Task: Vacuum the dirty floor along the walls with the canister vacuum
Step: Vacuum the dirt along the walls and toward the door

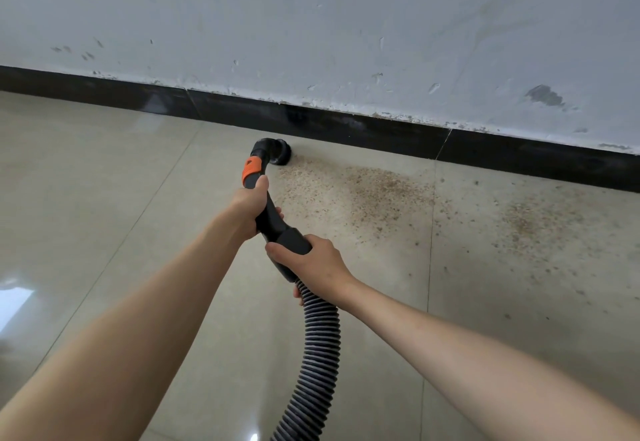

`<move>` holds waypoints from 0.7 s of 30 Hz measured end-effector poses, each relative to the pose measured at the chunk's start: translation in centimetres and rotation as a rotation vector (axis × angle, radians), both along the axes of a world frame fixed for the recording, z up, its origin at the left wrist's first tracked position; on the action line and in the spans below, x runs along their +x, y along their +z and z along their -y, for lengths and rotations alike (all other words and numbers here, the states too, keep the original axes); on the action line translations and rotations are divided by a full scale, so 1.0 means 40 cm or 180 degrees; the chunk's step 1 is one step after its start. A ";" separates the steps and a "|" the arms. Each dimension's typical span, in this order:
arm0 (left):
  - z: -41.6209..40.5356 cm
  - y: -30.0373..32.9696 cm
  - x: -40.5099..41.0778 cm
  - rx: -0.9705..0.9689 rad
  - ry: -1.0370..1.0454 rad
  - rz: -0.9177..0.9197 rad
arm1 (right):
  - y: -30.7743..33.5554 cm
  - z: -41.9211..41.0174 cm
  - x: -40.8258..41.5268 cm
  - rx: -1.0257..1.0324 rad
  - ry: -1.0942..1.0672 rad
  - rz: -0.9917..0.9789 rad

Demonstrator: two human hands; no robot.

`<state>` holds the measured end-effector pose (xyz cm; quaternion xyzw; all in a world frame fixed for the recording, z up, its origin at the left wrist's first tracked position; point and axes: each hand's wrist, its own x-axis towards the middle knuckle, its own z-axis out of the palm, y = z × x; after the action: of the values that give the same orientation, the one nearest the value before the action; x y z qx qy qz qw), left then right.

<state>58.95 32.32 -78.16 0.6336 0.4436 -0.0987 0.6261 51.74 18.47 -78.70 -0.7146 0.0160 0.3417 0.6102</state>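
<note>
1. My left hand (250,205) grips the black vacuum handle (268,213) just below its orange collar (251,170); my fingers are wrapped around the tube, thumb lying along the top toward the collar.
2. My right hand (311,267) holds the wider black cuff (292,240) where the handle meets the ribbed hose (317,343); the fingers curl under and around it, thumb across the near side.
3. The hose runs from my right hand down toward the bottom edge of the view, between my two forearms.
4. Past the orange collar the tube bends at an elbow into a round black brush nozzle (280,155), which sits on the floor (104,170) just beside the dark baseboard (346,125).
5. A spread of brownish crumbs and grit (377,191) lies on the beige tiles to the right of the nozzle, beginning right at its edge and following the baseboard; a second, thinner patch (526,222) lies farther right.
6. The tiles left of the nozzle look glossy, with a bright reflection at the far left.
7. Above the baseboard the white wall (311,24) is scuffed and chipped along its lower edge.
</note>
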 end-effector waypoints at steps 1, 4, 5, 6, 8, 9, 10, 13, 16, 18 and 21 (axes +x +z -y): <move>0.006 0.004 -0.004 0.0005 -0.0029 -0.0019 | 0.004 0.005 -0.006 0.0007 -0.0016 -0.0007; 0.028 0.018 -0.011 0.0025 -0.0158 -0.0062 | 0.015 0.021 -0.022 -0.0002 -0.0087 -0.0018; 0.036 0.023 -0.012 0.0031 -0.0218 -0.0084 | 0.019 0.026 -0.028 -0.0004 -0.0122 -0.0022; 0.045 0.027 -0.014 0.0027 -0.0277 -0.0108 | 0.022 0.032 -0.033 -0.0007 -0.0165 -0.0024; 0.064 0.032 -0.015 0.0024 -0.0387 -0.0148 | 0.028 0.046 -0.044 -0.0033 -0.0247 -0.0016; 0.074 0.034 -0.016 0.0019 -0.0443 -0.0151 | 0.031 0.053 -0.049 -0.0045 -0.0293 -0.0017; 0.085 0.037 -0.017 0.0014 -0.0497 -0.0143 | 0.035 0.061 -0.054 -0.0051 -0.0341 -0.0019; 0.125 0.042 -0.019 0.0018 -0.0665 -0.0144 | 0.042 0.090 -0.069 -0.0082 -0.0468 -0.0021; 0.170 0.041 -0.024 -0.0053 -0.0808 -0.0119 | 0.043 0.124 -0.083 -0.0137 -0.0592 -0.0007; 0.200 0.037 -0.023 -0.0064 -0.0917 -0.0112 | 0.047 0.146 -0.091 -0.0162 -0.0688 -0.0017; 0.244 0.034 -0.017 -0.0120 -0.1077 -0.0117 | 0.050 0.178 -0.100 -0.0214 -0.0812 -0.0016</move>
<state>58.26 22.55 -76.82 0.6855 0.3401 -0.2225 0.6041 47.73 11.34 -76.70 -0.7259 0.1196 0.2624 0.6244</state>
